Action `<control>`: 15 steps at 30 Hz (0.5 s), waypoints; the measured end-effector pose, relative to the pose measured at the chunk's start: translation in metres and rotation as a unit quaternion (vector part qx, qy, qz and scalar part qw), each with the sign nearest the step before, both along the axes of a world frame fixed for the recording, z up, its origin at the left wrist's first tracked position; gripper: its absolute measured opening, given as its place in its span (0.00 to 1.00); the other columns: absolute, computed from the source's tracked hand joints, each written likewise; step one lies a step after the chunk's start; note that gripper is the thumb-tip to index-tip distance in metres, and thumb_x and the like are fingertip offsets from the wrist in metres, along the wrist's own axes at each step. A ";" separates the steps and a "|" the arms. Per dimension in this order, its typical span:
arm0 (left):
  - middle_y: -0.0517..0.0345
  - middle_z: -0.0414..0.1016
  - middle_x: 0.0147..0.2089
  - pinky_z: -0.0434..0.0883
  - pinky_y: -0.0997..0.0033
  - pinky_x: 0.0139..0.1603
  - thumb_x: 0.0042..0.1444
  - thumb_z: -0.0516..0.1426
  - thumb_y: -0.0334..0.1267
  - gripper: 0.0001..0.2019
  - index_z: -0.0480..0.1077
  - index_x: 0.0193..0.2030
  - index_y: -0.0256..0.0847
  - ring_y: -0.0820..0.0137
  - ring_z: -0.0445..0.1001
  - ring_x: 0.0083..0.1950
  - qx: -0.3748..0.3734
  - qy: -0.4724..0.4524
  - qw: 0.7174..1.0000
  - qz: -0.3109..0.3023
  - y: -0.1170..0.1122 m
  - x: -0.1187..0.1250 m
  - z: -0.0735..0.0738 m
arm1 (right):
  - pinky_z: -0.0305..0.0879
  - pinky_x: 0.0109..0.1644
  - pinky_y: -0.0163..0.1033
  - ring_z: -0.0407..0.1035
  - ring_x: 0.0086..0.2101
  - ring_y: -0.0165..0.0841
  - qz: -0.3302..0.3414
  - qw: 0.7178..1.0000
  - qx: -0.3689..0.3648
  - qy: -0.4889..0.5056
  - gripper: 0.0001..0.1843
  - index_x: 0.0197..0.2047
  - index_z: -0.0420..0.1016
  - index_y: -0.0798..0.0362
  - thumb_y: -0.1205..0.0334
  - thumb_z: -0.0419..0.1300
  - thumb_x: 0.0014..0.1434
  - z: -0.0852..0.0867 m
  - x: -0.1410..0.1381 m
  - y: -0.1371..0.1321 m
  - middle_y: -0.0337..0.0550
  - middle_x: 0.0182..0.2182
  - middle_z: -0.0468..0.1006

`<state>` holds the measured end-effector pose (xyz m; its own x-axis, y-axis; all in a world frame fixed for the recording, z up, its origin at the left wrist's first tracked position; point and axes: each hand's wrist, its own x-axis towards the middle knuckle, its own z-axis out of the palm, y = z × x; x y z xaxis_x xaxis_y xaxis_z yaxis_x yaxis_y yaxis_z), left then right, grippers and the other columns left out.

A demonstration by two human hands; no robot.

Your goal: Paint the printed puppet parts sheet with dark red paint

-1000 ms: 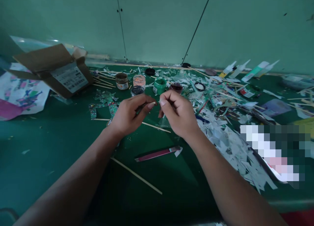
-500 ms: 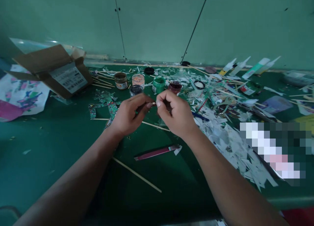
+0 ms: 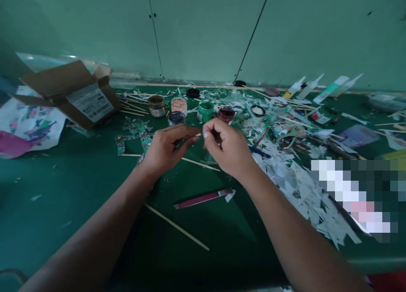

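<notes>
My left hand (image 3: 168, 150) and my right hand (image 3: 226, 148) meet above the green table (image 3: 63, 199), fingertips almost touching. Both are closed in a pinch around a small thin piece, perhaps a stick tip, that I cannot make out clearly. Below them on the table lie a wooden stick (image 3: 199, 163), a pink strip (image 3: 203, 198) and another long stick (image 3: 176, 226). Several small paint jars (image 3: 206, 110) stand just beyond my hands.
An open cardboard box (image 3: 72, 91) lies at the back left beside a printed sheet (image 3: 28, 127). Paper scraps (image 3: 301, 186) cover the right side. Glue tubes (image 3: 330, 89) and loose sticks lie along the back right by the green wall.
Both hands stay together with only slight shifts of the fingers; the view has drifted a little.
</notes>
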<state>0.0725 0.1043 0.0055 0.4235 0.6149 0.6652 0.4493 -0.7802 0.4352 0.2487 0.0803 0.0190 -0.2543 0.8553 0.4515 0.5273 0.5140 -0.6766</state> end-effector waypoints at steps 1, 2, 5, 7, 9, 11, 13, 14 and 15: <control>0.54 0.78 0.34 0.67 0.78 0.32 0.62 0.56 0.37 0.11 0.76 0.44 0.36 0.74 0.74 0.32 -0.014 0.008 1.000 0.003 0.000 0.000 0.001 | 0.56 0.30 0.35 0.61 0.25 0.28 -0.001 1.000 0.002 0.000 0.05 0.32 0.58 0.48 0.66 0.49 0.60 0.000 0.000 0.000 0.37 0.26 0.68; 0.54 0.78 0.33 0.67 0.78 0.30 0.63 0.54 0.37 0.11 0.76 0.44 0.36 0.74 0.74 0.31 -0.029 0.018 0.999 0.004 0.000 0.000 0.002 | 0.56 0.30 0.35 0.61 0.25 0.28 -0.002 1.000 0.003 0.000 0.05 0.32 0.58 0.49 0.65 0.49 0.60 0.000 0.000 0.000 0.37 0.25 0.68; 0.54 0.78 0.30 0.67 0.78 0.29 0.64 0.52 0.36 0.12 0.77 0.42 0.34 0.74 0.74 0.29 -0.047 0.040 0.998 0.008 0.000 0.000 0.003 | 0.55 0.30 0.35 0.60 0.24 0.28 -0.003 1.000 0.006 -0.001 0.05 0.32 0.58 0.49 0.65 0.48 0.61 0.001 0.000 0.000 0.36 0.24 0.66; 0.54 0.78 0.31 0.68 0.78 0.31 0.62 0.54 0.36 0.11 0.77 0.41 0.35 0.73 0.74 0.30 -0.031 0.039 0.999 0.011 0.001 -0.001 0.002 | 0.54 0.30 0.36 0.59 0.24 0.28 -0.004 1.000 0.006 -0.004 0.05 0.31 0.58 0.49 0.65 0.48 0.60 0.001 0.000 0.000 0.36 0.23 0.65; 0.54 0.79 0.32 0.69 0.77 0.33 0.61 0.56 0.36 0.10 0.78 0.42 0.36 0.72 0.76 0.31 -0.018 0.030 0.999 0.011 0.003 -0.003 0.001 | 0.53 0.30 0.36 0.58 0.23 0.28 -0.001 1.000 0.000 -0.006 0.05 0.31 0.58 0.49 0.65 0.48 0.61 0.000 0.000 0.001 0.36 0.23 0.65; 0.53 0.79 0.34 0.70 0.77 0.35 0.60 0.56 0.36 0.10 0.78 0.43 0.37 0.71 0.76 0.33 -0.014 0.032 0.999 0.006 0.004 -0.004 0.001 | 0.53 0.29 0.37 0.58 0.23 0.28 0.003 1.000 -0.010 -0.010 0.06 0.31 0.58 0.49 0.64 0.48 0.61 0.000 0.001 0.002 0.36 0.22 0.64; 0.52 0.79 0.36 0.70 0.75 0.36 0.61 0.55 0.35 0.11 0.77 0.45 0.36 0.70 0.77 0.35 -0.024 0.053 0.998 0.006 0.004 -0.004 0.001 | 0.53 0.29 0.37 0.58 0.23 0.28 0.001 1.000 -0.014 -0.012 0.06 0.31 0.58 0.49 0.64 0.48 0.62 -0.001 0.001 0.003 0.36 0.22 0.64; 0.52 0.79 0.36 0.70 0.74 0.36 0.62 0.53 0.35 0.12 0.77 0.45 0.36 0.70 0.77 0.36 -0.030 0.064 0.997 0.006 0.003 -0.004 0.002 | 0.52 0.29 0.37 0.58 0.23 0.28 -0.003 1.000 -0.015 -0.012 0.06 0.31 0.58 0.49 0.64 0.48 0.62 -0.001 0.001 0.003 0.36 0.22 0.64; 0.52 0.79 0.35 0.70 0.74 0.36 0.63 0.52 0.35 0.13 0.76 0.46 0.35 0.69 0.76 0.35 -0.034 0.072 0.997 0.006 0.003 -0.003 0.002 | 0.52 0.28 0.36 0.58 0.22 0.28 -0.005 1.000 -0.016 -0.011 0.06 0.31 0.58 0.49 0.64 0.48 0.62 -0.001 0.001 0.003 0.35 0.22 0.63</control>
<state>0.0697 0.1069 0.0077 0.5039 0.6623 0.5545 0.5192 -0.7453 0.4183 0.2501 0.0835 0.0176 -0.2557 0.8715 0.4185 0.5478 0.4873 -0.6801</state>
